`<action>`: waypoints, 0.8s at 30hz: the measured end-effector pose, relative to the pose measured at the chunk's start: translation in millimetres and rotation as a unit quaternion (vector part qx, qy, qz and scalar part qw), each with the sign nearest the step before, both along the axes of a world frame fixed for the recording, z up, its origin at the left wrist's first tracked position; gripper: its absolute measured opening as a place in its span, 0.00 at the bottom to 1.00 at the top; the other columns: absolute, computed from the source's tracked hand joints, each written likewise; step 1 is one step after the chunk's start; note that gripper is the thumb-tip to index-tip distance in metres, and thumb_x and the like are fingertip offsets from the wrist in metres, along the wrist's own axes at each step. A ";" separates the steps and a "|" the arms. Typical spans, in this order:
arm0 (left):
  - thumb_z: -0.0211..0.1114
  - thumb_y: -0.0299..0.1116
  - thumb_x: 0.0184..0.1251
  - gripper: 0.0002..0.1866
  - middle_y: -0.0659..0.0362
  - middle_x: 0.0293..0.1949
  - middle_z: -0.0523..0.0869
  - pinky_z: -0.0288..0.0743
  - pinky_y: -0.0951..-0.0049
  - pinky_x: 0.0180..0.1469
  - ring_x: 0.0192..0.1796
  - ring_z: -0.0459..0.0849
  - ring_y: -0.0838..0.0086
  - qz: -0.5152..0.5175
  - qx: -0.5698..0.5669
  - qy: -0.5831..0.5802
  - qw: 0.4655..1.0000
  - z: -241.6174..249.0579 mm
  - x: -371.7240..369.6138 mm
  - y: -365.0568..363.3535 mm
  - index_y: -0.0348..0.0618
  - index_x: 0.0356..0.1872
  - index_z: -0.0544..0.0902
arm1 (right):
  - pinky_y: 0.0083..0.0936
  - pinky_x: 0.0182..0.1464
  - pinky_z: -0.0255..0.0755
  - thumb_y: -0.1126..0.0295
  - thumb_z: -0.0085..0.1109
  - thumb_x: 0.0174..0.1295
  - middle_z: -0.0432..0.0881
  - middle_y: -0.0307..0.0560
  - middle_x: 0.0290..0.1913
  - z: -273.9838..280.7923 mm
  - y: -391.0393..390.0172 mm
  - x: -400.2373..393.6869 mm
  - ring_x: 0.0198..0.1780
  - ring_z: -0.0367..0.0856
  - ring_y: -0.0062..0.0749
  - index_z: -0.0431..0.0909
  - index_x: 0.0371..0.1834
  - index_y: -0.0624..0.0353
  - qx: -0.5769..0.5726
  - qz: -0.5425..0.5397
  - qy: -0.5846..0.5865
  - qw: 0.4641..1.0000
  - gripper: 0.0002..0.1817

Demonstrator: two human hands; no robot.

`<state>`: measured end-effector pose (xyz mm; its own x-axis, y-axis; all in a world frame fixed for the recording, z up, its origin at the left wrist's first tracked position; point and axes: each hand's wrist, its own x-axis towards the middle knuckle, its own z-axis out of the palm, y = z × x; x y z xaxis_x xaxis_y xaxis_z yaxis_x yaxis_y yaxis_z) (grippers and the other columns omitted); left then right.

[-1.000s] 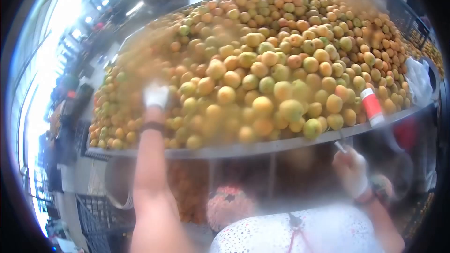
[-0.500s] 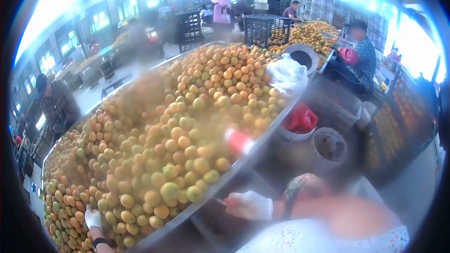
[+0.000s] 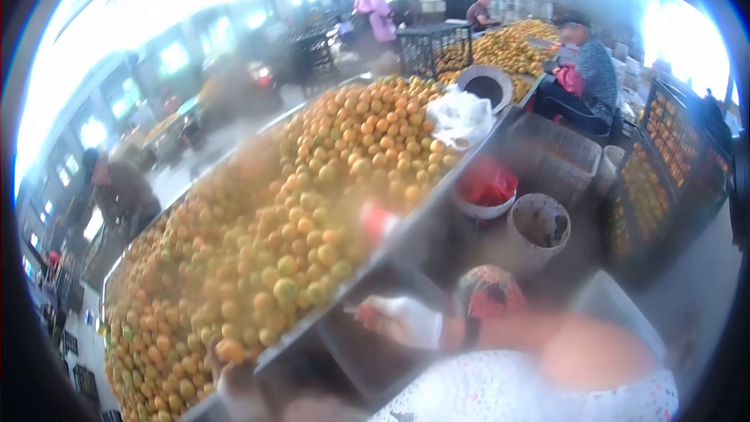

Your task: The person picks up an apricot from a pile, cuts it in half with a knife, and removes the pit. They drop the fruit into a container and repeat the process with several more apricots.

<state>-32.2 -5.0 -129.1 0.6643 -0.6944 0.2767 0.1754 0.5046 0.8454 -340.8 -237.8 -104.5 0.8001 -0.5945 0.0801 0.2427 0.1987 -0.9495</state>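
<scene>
Many orange and yellow-green round fruits (image 3: 312,211) are heaped on a long metal-edged table. At the lower edge of the heap, my left hand (image 3: 234,383), gloved and blurred, has its fingers round an orange fruit (image 3: 230,352). My right hand (image 3: 405,320), in a white glove, is closed on a small red object (image 3: 366,312) beside the table's edge. What that object is cannot be made out. A blurred red-and-white item (image 3: 379,223) lies at the heap's right edge.
A white plastic bag (image 3: 461,116) rests at the heap's far right. Beside the table stand a bucket with red plastic (image 3: 486,184), another bucket (image 3: 539,227) and a grey crate (image 3: 555,152). A seated person (image 3: 598,78) is at the right, another person (image 3: 125,191) at the left.
The view has tilted and shifted. My left hand has moved from among the fruits toward the table's near edge and now holds a fruit. My right hand stays closed on the red object.
</scene>
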 end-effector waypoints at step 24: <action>0.62 0.29 0.54 0.31 0.58 0.48 0.79 0.73 0.82 0.41 0.41 0.79 0.78 -0.086 0.101 -0.039 0.990 107.2 -238.3 -51.5 0.37 0.63 0.69 | 0.38 0.28 0.72 0.63 0.54 0.74 0.79 0.59 0.24 57.8 58.2 -57.5 0.30 0.83 0.55 0.72 0.43 0.63 -0.374 -0.044 -0.050 0.925 0.13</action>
<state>-270.5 -56.5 -21.9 0.5139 -0.8414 0.1674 0.1736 0.2930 0.9402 -398.3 -179.6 -46.7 0.7175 -0.4051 0.5667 0.3205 -0.5304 -0.7849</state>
